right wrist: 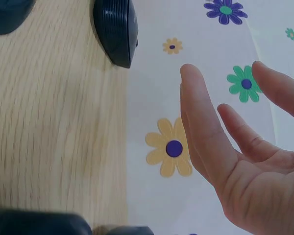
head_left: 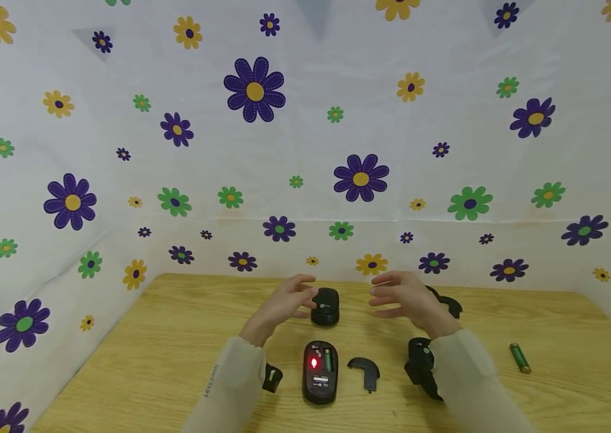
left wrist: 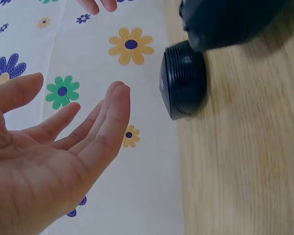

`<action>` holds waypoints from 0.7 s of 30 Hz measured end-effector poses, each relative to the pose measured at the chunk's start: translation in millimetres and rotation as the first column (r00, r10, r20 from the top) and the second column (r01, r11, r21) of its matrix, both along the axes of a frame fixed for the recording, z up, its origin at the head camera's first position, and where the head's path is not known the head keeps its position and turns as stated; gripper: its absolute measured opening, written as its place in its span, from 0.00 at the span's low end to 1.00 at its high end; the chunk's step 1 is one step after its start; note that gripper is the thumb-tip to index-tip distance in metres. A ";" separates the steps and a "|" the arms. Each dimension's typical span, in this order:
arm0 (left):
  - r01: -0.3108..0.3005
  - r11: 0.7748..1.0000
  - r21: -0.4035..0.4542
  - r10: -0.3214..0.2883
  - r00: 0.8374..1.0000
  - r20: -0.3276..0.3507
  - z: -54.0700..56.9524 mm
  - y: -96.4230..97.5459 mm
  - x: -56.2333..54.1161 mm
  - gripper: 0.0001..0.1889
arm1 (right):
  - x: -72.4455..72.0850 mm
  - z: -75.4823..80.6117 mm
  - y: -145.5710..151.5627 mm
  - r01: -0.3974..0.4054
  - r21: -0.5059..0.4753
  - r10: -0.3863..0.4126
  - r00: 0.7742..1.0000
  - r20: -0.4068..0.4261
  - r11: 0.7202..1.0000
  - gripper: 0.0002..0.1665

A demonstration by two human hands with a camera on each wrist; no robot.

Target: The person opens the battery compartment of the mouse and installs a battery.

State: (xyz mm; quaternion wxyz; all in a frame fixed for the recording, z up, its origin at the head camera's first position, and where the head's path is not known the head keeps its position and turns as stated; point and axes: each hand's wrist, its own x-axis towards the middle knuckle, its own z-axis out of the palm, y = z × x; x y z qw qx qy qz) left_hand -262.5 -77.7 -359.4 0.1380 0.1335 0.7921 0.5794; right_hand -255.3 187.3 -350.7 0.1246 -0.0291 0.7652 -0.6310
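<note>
My left hand (head_left: 284, 304) hovers with spread, relaxed fingers beside a black computer mouse (head_left: 325, 308) at the back of the table. Its fingertips overlap the mouse in the head view; in the left wrist view, a gap separates the hand from the mouse (left wrist: 183, 81). Across from it, my right hand (head_left: 405, 300) is raised, palm inward and fingers loosely extended, holding nothing. A second mouse (head_left: 319, 385) lies upside down nearer me, its red light lit and a green battery (head_left: 328, 359) in its uncovered compartment. Right of it lies a curved black battery cover (head_left: 366, 371).
A loose green battery (head_left: 520, 358) lies on the wooden table (head_left: 565, 337) at right. A black curved piece (head_left: 450, 305) shows behind the right hand. Black objects sit beside the left sleeve (head_left: 272, 377) and right sleeve (head_left: 468, 361). Flowered cloth (head_left: 294, 144) hangs behind the table.
</note>
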 end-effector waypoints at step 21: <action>-0.104 0.995 0.010 0.102 0.989 0.107 -25.6 -0.1 -20.4 0.23 | -19.7 -23.8 -26.9 0.036 -0.022 -0.033 0.992 0.122 0.999 0.27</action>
